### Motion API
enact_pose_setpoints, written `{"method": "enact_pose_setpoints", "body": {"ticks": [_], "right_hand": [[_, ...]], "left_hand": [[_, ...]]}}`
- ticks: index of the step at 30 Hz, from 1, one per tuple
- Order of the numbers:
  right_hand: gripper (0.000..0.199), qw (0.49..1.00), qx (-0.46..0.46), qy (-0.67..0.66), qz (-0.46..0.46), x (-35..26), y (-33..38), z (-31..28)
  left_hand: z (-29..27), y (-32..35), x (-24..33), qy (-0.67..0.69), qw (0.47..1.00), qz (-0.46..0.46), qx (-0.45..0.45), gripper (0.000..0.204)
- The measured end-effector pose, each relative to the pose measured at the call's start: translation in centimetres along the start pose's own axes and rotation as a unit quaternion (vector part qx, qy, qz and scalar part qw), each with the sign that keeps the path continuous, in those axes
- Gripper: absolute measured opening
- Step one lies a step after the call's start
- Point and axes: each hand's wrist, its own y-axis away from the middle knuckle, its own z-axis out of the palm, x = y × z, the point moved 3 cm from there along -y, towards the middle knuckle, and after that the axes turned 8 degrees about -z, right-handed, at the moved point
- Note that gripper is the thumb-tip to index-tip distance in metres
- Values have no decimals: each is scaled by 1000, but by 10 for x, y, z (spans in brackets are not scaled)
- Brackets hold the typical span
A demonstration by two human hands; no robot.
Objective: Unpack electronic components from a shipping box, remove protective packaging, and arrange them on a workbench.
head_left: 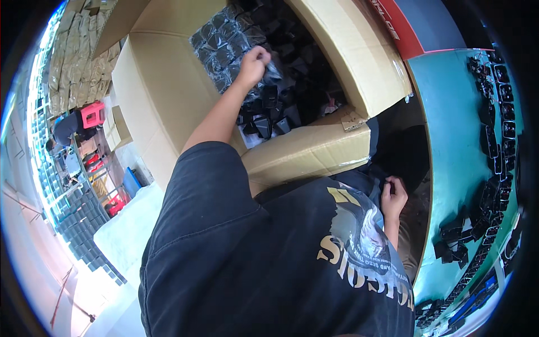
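Here, a left hand [254, 66] is down inside a cardboard box [149, 84] of black parts [268, 115]

In the head view, the only one, the box sits at the far middle of the scene with its top flaps spread. A wrapped bundle [216, 39] of dark pieces in clear plastic lies inside, at the far left, beside the left wall. Loose black parts fill the space to its right and nearer the person.

The left hand is at the right edge of the bundle, its fingers curled in with little gap between them. Clear plastic shows just beside them, but whether they grip it cannot be told.

The right hand [394, 197] is on the near right, outside the box and close to the dark shirt [213, 264]. Its fingers are loosely bent; the view does not show whether they hold anything.

Along the right side runs a green table [443, 140], with dark frames [507, 112] in a curved row and a pile of black pieces [453, 238] nearer. A red and grey carton [426, 28] is at the far right. On the far left, another person [66, 128] bends beside a pink stool [92, 114].
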Motion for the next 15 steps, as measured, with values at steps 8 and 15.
{"method": "enact_pose_setpoints", "body": {"ticks": [8, 15], "right_hand": [[13, 1000, -4, 4, 4, 0, 2, 0], [13, 1000, -9, 12, 6, 1, 2, 1]], "left_hand": [[-19, -16, 18, 40, 978, -168, 118, 12], [-14, -22, 23, -329, 939, -53, 85, 19]]}}
